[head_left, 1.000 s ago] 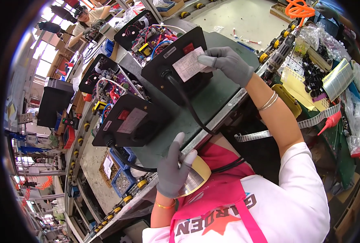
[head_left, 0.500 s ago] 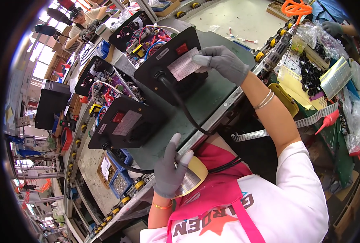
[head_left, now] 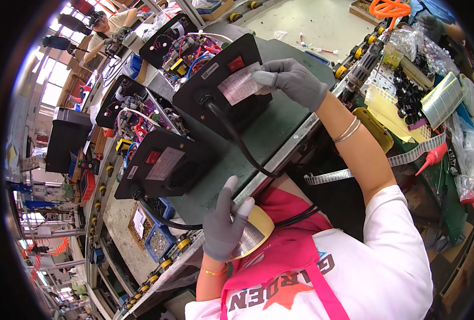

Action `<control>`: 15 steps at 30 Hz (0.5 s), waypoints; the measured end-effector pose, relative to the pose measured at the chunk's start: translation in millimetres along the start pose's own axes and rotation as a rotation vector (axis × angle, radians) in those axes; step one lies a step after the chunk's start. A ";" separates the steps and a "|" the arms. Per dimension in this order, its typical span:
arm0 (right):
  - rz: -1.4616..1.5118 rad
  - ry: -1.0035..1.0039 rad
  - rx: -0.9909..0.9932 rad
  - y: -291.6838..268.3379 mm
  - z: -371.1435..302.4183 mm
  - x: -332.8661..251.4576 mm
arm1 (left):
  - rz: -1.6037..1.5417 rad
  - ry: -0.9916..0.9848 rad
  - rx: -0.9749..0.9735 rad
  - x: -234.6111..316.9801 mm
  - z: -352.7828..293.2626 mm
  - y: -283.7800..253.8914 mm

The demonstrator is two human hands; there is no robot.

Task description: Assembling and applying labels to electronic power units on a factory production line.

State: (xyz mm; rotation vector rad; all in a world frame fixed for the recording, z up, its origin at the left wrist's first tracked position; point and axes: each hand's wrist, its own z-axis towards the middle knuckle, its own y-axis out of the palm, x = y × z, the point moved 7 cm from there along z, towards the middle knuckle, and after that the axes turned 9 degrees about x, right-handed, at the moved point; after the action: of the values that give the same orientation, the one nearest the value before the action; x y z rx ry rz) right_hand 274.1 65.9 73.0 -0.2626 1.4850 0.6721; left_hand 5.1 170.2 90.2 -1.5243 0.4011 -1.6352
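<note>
My right hand (head_left: 295,82), in a grey glove, has its thumb and fingers at the right edge of a silver printed label (head_left: 236,88). That label lies against the black end panel (head_left: 191,101) of an open electronic unit, below a red rocker switch (head_left: 236,64). A black power cord (head_left: 231,125) comes out of this panel. Low in front, my gloved left hand (head_left: 223,226) holds a curved strip of labels on yellow backing (head_left: 262,224), thumb and index finger pointing up. Nearest it stands a second unit's black panel (head_left: 130,184), bearing a red switch and its own label.
Both units stand on a dark green work surface (head_left: 295,122) beside a roller rail. Blue bins of small parts (head_left: 158,240) sit at lower left. On the right are plastic bags, black parts (head_left: 410,98) and red-tipped bottles (head_left: 434,159). Another person (head_left: 109,29) works at far left.
The units and background have shifted very slightly left in the picture. My right hand stays at the label's edge, and my left hand keeps its hold on the label strip.
</note>
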 end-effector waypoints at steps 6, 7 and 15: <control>-0.018 -0.011 -0.008 -2.8 0.1 -0.8 | 0.016 -0.012 -0.007 -0.2 -0.3 2.7; -0.021 -0.005 0.003 -2.6 0.5 -0.1 | 0.023 0.013 0.007 0.3 -0.2 2.2; -0.065 -0.016 0.043 -1.0 -2.9 -6.4 | 0.027 -0.005 -0.005 -1.0 -0.4 3.0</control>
State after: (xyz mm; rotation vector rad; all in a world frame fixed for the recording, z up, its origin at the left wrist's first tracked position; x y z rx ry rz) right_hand 272.5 61.9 78.6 -0.2702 1.4675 0.5880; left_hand 5.7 169.1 87.3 -1.5201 0.4217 -1.6106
